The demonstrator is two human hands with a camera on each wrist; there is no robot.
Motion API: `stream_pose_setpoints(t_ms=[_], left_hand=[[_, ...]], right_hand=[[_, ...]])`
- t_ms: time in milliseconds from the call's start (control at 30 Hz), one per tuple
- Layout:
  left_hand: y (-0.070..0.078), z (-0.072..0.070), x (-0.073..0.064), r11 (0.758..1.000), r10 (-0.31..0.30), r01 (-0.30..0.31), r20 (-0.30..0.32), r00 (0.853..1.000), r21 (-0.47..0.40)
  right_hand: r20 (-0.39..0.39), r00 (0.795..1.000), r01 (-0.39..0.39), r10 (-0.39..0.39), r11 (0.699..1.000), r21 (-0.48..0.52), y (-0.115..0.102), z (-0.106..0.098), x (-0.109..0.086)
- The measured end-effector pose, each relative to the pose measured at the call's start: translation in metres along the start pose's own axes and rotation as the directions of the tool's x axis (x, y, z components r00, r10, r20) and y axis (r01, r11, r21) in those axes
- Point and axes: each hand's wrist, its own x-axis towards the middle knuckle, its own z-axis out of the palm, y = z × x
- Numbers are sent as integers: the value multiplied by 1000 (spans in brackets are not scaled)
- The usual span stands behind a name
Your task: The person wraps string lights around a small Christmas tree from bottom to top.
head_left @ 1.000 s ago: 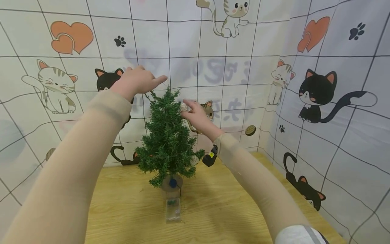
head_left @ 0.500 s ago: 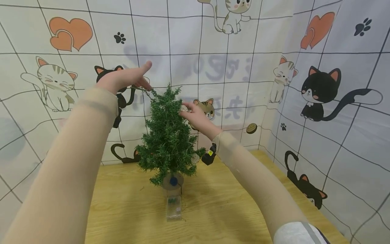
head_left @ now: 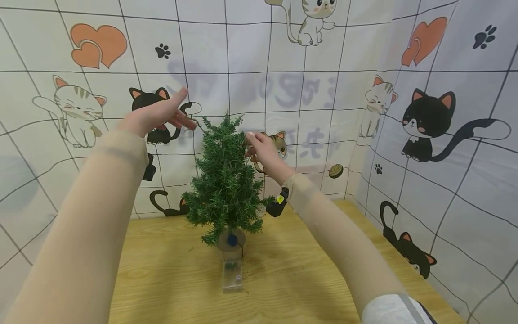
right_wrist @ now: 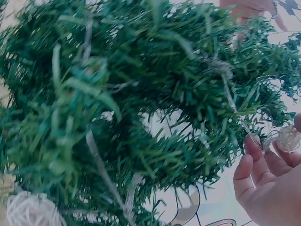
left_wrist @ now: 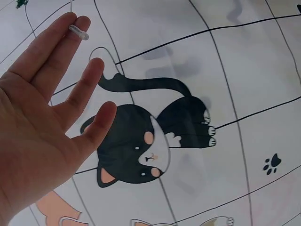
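Observation:
A small green artificial Christmas tree (head_left: 226, 180) stands on the table. To the left of its top, my left hand (head_left: 159, 114) is held out with the thumb up. In the left wrist view, a small clear piece (left_wrist: 79, 33) of a string light is caught between two straight fingertips, with a thin wire running up from them. At the tree's upper right side, my right hand (head_left: 265, 153) holds a white rattan ball light (right_wrist: 288, 139) and its clear wire (right_wrist: 240, 120). Another rattan ball (right_wrist: 34, 209) sits lower among the branches.
Below the tree on the wooden table (head_left: 162, 270) are a round base (head_left: 224, 240) with a blue knob and a clear box (head_left: 232, 276). A white cloth wall (head_left: 323, 90) with printed cats closes off the back and right.
My left hand has moved left and turned from above the treetop, its thumb now pointing upward. At the right, my fingers have shifted, hiding the rattan ball in the head view.

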Motion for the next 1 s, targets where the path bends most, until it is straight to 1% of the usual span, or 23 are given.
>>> stream_pose_setpoints(t_ms=[133, 267, 333, 433, 567, 667, 767, 867, 1000], left_hand=[[-14, 11, 1, 999, 19, -21, -37, 999, -34], [-23, 24, 5, 993, 31, -39, -63, 998, -115], [-27, 28, 7, 987, 38, -48, -69, 997, -154], [-31, 31, 5, 982, 55, -70, -84, 995, -177], [-37, 32, 0, 981, 54, -78, -137, 989, -179], [-43, 34, -4, 980, 43, -76, -178, 983, -183], [-48, 37, -7, 980, 54, -91, -203, 978, -178], [-53, 41, -8, 980, 81, -118, -224, 971, -158], [-57, 45, -6, 978, 111, -151, -249, 962, -147]], right_hand=[[-30, 999, -18, 20, 999, 50, -4, -1, 2], [-76, 997, -12, 17, 998, 69, -8, -2, 4], [-96, 995, 1, 7, 997, 77, -10, -3, 4], [-101, 995, 29, -24, 998, 53, -15, -2, 3], [-78, 995, 66, -66, 998, 3, -20, 1, 2], [-62, 994, 92, -93, 996, -10, -22, 2, 1], [-54, 992, 111, -113, 993, -43, -24, 4, 1], [-57, 991, 116, -122, 989, -92, -27, 5, 1], [-70, 988, 129, -137, 985, -111, -30, 6, -1]])
